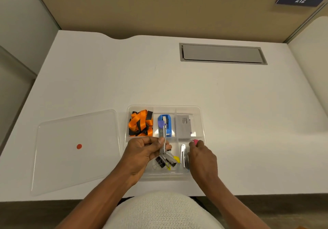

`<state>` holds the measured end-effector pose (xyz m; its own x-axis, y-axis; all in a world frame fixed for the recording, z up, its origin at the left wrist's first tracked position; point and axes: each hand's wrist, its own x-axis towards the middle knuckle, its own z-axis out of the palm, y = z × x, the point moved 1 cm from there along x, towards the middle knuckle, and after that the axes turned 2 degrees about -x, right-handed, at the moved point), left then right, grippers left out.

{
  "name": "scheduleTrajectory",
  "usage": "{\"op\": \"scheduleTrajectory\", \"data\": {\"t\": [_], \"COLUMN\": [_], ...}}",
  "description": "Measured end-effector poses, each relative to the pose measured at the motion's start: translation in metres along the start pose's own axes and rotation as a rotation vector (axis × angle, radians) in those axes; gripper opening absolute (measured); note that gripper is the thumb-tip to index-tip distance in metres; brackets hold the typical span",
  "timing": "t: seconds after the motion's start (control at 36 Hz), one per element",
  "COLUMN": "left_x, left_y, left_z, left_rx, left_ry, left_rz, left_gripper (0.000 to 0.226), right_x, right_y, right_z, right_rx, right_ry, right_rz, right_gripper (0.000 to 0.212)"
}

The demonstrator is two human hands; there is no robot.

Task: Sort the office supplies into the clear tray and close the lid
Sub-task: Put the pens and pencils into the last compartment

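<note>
The clear compartment tray sits at the desk's near edge. Its back row holds orange-and-black lanyards, a blue stapler and a grey box. My left hand is shut on a silver stapler with a purple tip, holding it upright over the front middle compartment. Black binder clips and a yellow-tipped stapler lie below it. My right hand is over the front right compartment, its fingertips closed on a small pink item. Silver staplers lie beside it.
The clear lid lies flat on the desk left of the tray, with a small red dot on it. A grey cable hatch is set into the desk at the back right. Partition walls enclose the desk.
</note>
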<state>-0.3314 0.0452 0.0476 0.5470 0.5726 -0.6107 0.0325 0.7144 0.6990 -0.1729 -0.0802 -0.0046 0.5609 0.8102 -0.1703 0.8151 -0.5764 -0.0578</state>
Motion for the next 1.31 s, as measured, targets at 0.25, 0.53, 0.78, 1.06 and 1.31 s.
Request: {"op": "scheduleTrajectory", "data": {"t": [0.25, 0.53, 0.78, 1.06, 1.31], "left_x": [0.000, 0.004, 0.003, 0.002, 0.007], "left_y": [-0.005, -0.004, -0.007, -0.003, -0.006], "left_z": [0.006, 0.008, 0.008, 0.009, 0.022], "left_rx": [0.076, 0.060, 0.096, -0.007, -0.102], "left_ry": [-0.008, -0.035, -0.045, -0.070, -0.087], "left_rz": [0.008, -0.002, -0.028, -0.055, -0.092], "left_gripper": [0.020, 0.022, 0.021, 0.024, 0.038], "right_x": [-0.003, -0.004, -0.002, -0.009, -0.035], "right_y": [-0.011, -0.016, -0.013, 0.006, 0.000], "right_z": [0.002, 0.007, 0.013, -0.011, -0.048], "right_rx": [0.036, 0.021, -0.075, 0.410, 1.556], "right_ry": [-0.013, -0.041, -0.074, 0.003, -0.492], "right_rz": [0.050, 0.054, 0.012, 0.090, 0.257], "right_gripper": [0.057, 0.070, 0.064, 0.008, 0.022]}}
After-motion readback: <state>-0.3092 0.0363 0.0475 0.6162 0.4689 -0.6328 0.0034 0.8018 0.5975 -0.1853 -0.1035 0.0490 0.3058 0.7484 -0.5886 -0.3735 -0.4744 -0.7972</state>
